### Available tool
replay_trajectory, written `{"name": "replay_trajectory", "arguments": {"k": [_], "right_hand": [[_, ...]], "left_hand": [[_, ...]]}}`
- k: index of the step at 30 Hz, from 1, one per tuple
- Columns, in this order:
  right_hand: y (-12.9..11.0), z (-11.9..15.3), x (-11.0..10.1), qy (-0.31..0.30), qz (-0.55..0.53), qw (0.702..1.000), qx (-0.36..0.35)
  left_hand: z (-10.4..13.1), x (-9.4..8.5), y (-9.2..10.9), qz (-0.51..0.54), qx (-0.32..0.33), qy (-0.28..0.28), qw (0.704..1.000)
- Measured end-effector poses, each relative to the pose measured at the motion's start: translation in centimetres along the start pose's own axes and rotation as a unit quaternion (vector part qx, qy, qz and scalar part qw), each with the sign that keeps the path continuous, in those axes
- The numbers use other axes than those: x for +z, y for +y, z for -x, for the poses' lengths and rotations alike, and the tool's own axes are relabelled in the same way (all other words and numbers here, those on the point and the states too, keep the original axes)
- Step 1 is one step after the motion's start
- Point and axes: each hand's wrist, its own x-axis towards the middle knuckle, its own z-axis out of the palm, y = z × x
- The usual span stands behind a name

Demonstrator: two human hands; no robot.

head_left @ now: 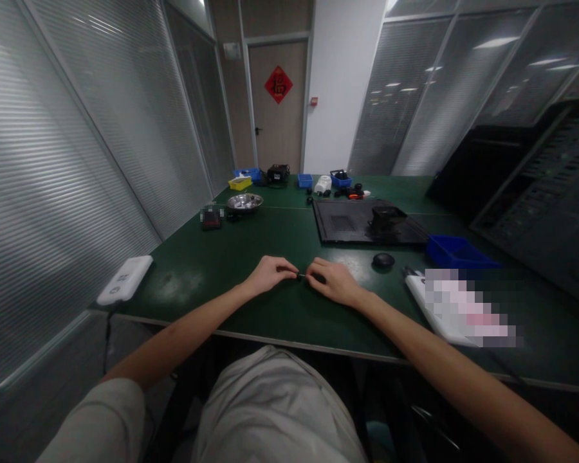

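Low over the front part of the green table (270, 235), my two hands almost meet. A small black piece (299, 276) sits at the fingertips of my left hand (269, 274), which is closed in a pinch. From it a thin silvery pin or shaft (303, 276) runs across to my right hand (336, 283), whose thumb and forefinger are pinched on its end. Both pieces are too small to tell their exact kind. A black computer mouse (383, 260) lies to the right of my right hand.
A black flat panel (342, 224) with a dark bracket (386, 218) lies behind. To the right are a blue bin (451, 249) and a white device (434, 318); a white power strip (125, 280) is left. A metal bowl (244, 203) holds small parts. Bins line the back.
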Motion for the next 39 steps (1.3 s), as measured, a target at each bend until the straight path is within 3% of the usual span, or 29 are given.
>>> {"name": "replay_trajectory", "arguments": {"k": [17, 24, 30, 35, 39], "right_hand": [[-0.8, -0.6, 0.6, -0.001, 0.031, 0.999, -0.008], [-0.8, -0.6, 0.7, -0.002, 0.045, 0.999, 0.002], [-0.6, -0.4, 0.6, 0.007, 0.038, 0.999, 0.007], [-0.3, -0.1, 0.2, 0.010, 0.025, 1.000, 0.010], [0.1, 0.1, 0.1, 0.022, 0.027, 0.999, 0.016]], "left_hand": [[0.3, 0.0, 0.5, -0.009, 0.052, -0.002, 0.999], [-0.9, -0.4, -0.3, -0.070, 0.058, 0.031, 0.995], [-1.3, -0.5, -1.2, -0.149, 0.089, -0.032, 0.984], [0.2, -0.6, -0.1, -0.162, 0.089, -0.010, 0.983], [0.5, -0.4, 1.1, -0.155, 0.106, -0.032, 0.982]]}}
